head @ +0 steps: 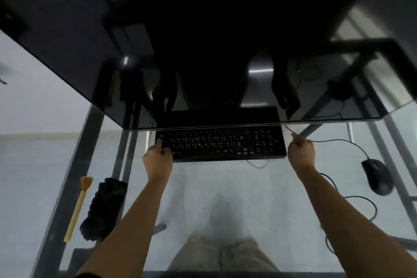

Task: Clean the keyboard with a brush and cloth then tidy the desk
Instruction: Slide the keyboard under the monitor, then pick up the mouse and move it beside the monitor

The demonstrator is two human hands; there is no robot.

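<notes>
Head view, looking down through a glass worktop (248, 198). A black keyboard (221, 144) lies at centre frame, its far edge under a dark monitor (203, 40). The left hand (158, 158) grips the keyboard's left end, thumb on top. The right hand (301, 150) is just beside the right end, fingertips at a thin cable (334, 141); whether they pinch it cannot be told. At lower left, a brush (77, 207) and dark cloth (103, 207) lie side by side. A mouse (376, 176) rests at right.
</notes>
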